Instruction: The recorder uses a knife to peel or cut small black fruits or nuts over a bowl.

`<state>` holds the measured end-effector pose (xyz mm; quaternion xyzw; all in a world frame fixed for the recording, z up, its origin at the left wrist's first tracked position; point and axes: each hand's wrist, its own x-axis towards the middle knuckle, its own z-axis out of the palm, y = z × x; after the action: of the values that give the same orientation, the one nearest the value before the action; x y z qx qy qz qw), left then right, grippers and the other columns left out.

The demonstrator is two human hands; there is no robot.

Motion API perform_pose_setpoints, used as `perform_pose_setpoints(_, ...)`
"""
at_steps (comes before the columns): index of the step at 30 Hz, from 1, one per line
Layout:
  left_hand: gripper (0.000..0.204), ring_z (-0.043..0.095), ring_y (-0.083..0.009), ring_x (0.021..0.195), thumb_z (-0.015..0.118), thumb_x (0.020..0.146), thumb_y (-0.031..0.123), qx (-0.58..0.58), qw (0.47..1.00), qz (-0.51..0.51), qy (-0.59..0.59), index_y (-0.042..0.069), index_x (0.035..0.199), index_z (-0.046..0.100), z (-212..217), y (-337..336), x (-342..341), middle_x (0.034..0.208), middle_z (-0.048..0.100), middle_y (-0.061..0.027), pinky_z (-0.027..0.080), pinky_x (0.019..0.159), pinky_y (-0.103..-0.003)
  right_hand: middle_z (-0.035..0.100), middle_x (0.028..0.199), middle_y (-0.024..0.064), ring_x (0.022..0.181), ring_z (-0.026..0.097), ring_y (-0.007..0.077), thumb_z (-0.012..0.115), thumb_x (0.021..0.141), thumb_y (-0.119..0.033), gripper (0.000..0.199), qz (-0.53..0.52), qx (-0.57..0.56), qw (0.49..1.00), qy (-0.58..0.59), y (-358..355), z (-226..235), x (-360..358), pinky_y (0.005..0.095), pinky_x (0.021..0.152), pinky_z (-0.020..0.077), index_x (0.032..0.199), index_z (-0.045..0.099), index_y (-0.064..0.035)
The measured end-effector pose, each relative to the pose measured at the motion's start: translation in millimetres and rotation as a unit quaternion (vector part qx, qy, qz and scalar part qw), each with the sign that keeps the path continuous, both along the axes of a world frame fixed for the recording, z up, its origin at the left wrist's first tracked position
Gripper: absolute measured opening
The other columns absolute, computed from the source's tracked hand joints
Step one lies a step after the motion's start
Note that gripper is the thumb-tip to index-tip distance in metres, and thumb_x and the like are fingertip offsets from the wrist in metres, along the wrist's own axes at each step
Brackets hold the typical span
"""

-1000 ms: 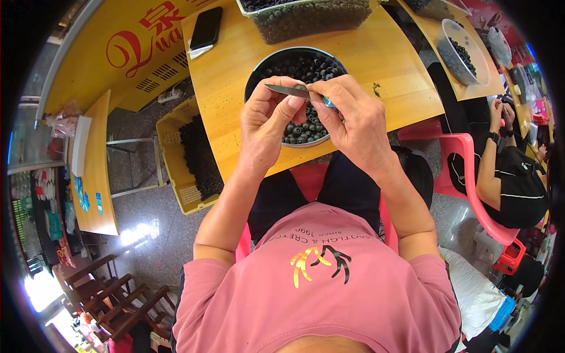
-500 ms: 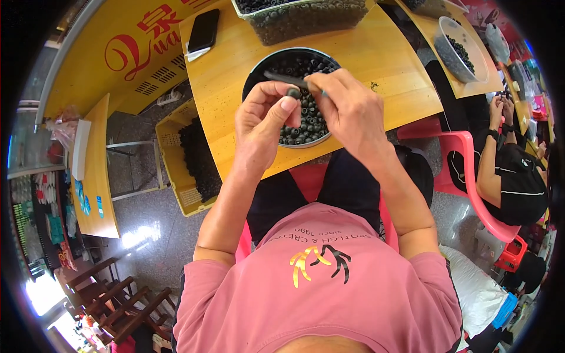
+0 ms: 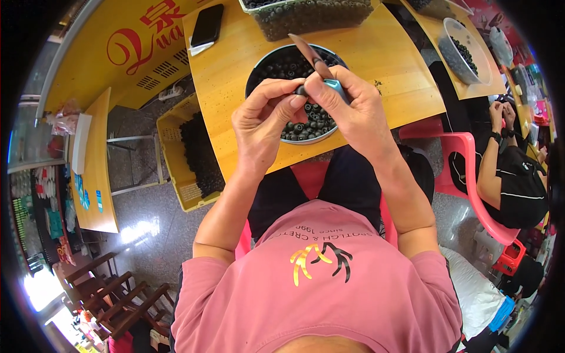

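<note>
Over a round bowl, my left hand pinches a small dark round piece between thumb and fingers. My right hand is closed around a knife with a blue handle, its blade slanting up and left past the bowl's far rim. The right thumb tip is at the right side of the pinched piece. Many similar dark pieces, several showing a ring-like hole, fill the bowl beneath both hands. My hands cover part of the bowl.
A clear tub of dark pieces stands behind the bowl on the wooden table; a black phone lies far left. A yellow crate sits left on the floor. At right are another tub, a red chair and a seated person.
The knife has swung from lying nearly level over the bowl to pointing up and left, its blade raised. My right thumb has moved in against the piece, which stays in my left hand.
</note>
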<state>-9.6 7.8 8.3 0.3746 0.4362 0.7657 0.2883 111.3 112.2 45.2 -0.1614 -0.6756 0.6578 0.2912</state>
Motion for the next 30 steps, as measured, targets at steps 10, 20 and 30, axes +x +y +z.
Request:
perform_pose_setpoints(10, 0.017, 0.059, -0.0075, 0.077, 0.065, 0.087, -0.003, -0.105, 0.953, 0.254, 0.129, 0.001, 0.103, 0.063, 0.3, -65.6, -81.3, 0.093, 0.063, -0.0039, 0.049, 0.068, -0.019, 0.065, 0.086, 0.002, 0.079, 0.059, 0.0061, 0.063, 0.094, -0.022, 0.024, -0.037, 0.032, 0.998, -0.038, 19.5, -15.0, 7.9, 0.0188, 0.07, 0.045, 0.101, 0.066, 0.0005)
perform_pose_setpoints(20, 0.017, 0.061, -0.0193, 0.075, 0.067, 0.082, 0.002, -0.21, 0.861, 0.087, 0.455, 0.003, 0.1, 0.066, 22.5, -39.9, -68.6, 0.086, 0.062, -0.0107, 0.049, 0.065, -0.029, 0.068, 0.092, 0.0058, 0.082, 0.06, 0.0081, 0.064, 0.094, -0.022, 0.031, -0.067, 0.045, 0.994, -0.079, 26.3, -27.1, 13.1, 0.021, 0.076, 0.0478, 0.109, 0.063, 0.0045)
perform_pose_setpoints(30, 0.018, 0.061, -0.0298, 0.077, 0.066, 0.083, 0.017, -0.3, 0.712, -0.238, 0.589, 0.003, 0.092, 0.06, 5.4, 27.4, -56.2, 0.077, 0.061, -0.0124, 0.046, 0.068, -0.041, 0.067, 0.093, 0.006, 0.082, 0.06, 0.0088, 0.063, 0.094, -0.021, 0.029, -0.076, 0.041, 0.994, -0.073, 27.2, -25.3, 25.2, 0.0221, 0.077, 0.0484, 0.11, 0.062, 0.0038)
